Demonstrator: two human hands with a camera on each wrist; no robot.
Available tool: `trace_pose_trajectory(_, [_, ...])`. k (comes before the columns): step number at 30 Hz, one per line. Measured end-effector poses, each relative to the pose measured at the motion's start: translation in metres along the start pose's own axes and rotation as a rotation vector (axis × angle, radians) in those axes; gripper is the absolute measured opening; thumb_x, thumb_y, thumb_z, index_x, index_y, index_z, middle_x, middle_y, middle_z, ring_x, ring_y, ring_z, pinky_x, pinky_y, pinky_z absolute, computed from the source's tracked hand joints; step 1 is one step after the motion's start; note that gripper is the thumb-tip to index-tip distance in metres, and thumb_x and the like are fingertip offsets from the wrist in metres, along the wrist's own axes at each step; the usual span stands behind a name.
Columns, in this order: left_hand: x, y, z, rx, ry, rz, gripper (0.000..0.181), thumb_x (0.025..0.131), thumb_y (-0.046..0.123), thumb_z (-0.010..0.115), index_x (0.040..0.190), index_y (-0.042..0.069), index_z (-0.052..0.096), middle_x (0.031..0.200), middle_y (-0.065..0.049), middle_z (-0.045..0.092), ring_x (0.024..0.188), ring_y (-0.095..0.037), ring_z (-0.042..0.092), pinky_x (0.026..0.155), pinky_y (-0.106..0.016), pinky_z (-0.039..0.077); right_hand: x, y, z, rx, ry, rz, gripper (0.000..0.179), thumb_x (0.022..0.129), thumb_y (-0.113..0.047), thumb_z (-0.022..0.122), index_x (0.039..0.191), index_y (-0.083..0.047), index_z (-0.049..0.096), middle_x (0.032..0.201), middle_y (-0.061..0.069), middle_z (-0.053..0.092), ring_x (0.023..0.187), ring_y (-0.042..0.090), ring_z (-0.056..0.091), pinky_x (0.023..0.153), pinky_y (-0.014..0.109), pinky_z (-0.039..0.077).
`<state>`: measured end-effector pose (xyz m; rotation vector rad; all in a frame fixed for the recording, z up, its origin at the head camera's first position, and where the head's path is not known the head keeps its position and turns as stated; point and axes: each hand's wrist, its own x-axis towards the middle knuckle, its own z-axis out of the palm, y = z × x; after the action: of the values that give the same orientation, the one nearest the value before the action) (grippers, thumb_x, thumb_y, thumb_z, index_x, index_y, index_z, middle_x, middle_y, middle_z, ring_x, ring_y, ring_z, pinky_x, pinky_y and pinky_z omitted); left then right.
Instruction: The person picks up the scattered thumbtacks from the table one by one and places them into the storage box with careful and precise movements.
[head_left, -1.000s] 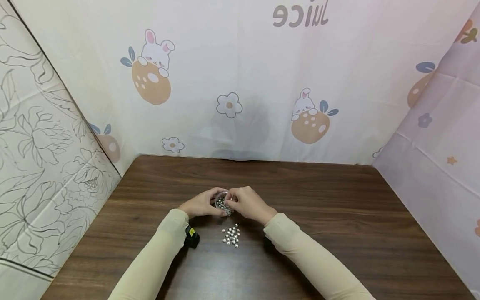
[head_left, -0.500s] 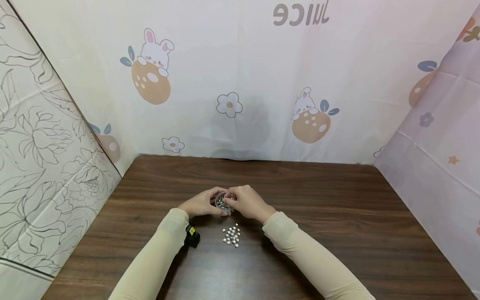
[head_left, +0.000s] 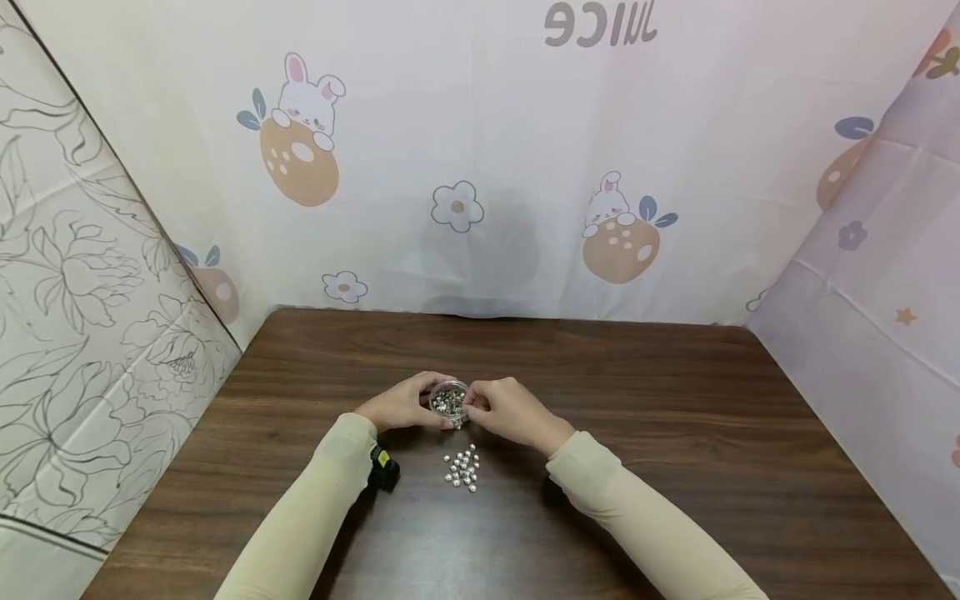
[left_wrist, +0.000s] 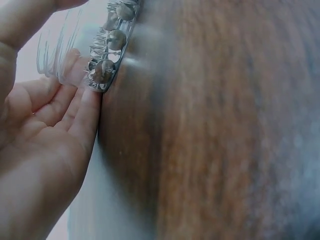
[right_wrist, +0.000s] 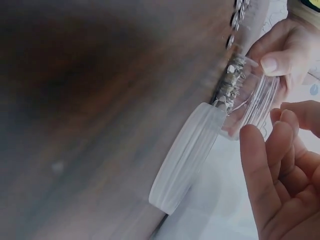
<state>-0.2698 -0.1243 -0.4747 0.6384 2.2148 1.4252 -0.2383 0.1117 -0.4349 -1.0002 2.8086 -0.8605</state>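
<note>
A dark brown table point(head_left: 675, 400) meets a rabbit-printed backdrop point(head_left: 525, 125), apparently cloth, with a flower-patterned panel point(head_left: 82, 283) at left.

In the left wrist view, the top edge crops the jar point(left_wrist: 90, 30) and the left edge crops the left hand point(left_wrist: 47, 145); the surface point(left_wrist: 215, 130) is a blur. The right wrist view cuts the right hand point(right_wrist: 287, 175) at its right edge, while the jar hides some of the left fingers. Whether the right fingertips pinch anything is unclear. From the head, the loose metal pieces point(head_left: 462, 468) are too small to make out in detail, and both sleeves point(head_left: 667, 521) run off the bottom.
</note>
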Motion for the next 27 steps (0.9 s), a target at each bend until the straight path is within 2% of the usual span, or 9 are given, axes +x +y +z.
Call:
trace_pose_trajectory(7, [0.0, 0.001, 0.0, -0.025, -0.012, -0.008, 0.073, 0.082, 0.017, 0.085, 0.144, 0.01, 0.048, 0.131, -0.005, 0.058, 0.115, -0.019, 0.058, 0.098, -0.039, 0.048, -0.014, -0.001, -0.002, 0.029, -0.053, -0.046, 0.005, 0.096, -0.013, 0.068, 0.093, -0.014, 0.071, 0.066, -0.014, 0.058, 0.056, 0.0, 0.05, 0.054, 0.022, 0.046])
trace_pose_trajectory(14, [0.001, -0.001, 0.0, -0.021, -0.01, -0.015, 0.074, 0.082, 0.018, 0.086, 0.145, 0.01, 0.047, 0.132, -0.006, 0.058, 0.118, -0.021, 0.057, 0.1, -0.041, 0.047, -0.019, -0.003, 0.001, -0.011, -0.122, -0.114, 0.006, 0.091, -0.01, 0.071, 0.087, -0.014, 0.072, 0.071, -0.012, 0.056, 0.062, 0.0, 0.049, 0.059, 0.021, 0.046])
trace_pose_trajectory(20, [0.001, -0.001, 0.001, -0.026, -0.006, -0.026, 0.075, 0.081, 0.017, 0.087, 0.144, 0.01, 0.047, 0.132, -0.004, 0.058, 0.119, -0.019, 0.057, 0.102, -0.04, 0.045, -0.021, -0.003, 0.006, -0.002, -0.195, -0.102, 0.006, 0.09, -0.005, 0.072, 0.087, -0.011, 0.071, 0.073, -0.01, 0.061, 0.064, -0.001, 0.053, 0.06, 0.02, 0.048])
trace_pose_trajectory(27, [0.001, -0.001, 0.0, -0.057, -0.023, -0.014, 0.074, 0.082, 0.015, 0.085, 0.144, 0.009, 0.046, 0.131, -0.006, 0.059, 0.116, -0.02, 0.059, 0.098, -0.039, 0.048, -0.019, -0.007, 0.007, -0.034, -0.205, -0.077, 0.006, 0.089, -0.005, 0.073, 0.086, -0.01, 0.07, 0.074, -0.009, 0.062, 0.066, 0.0, 0.055, 0.062, 0.021, 0.049])
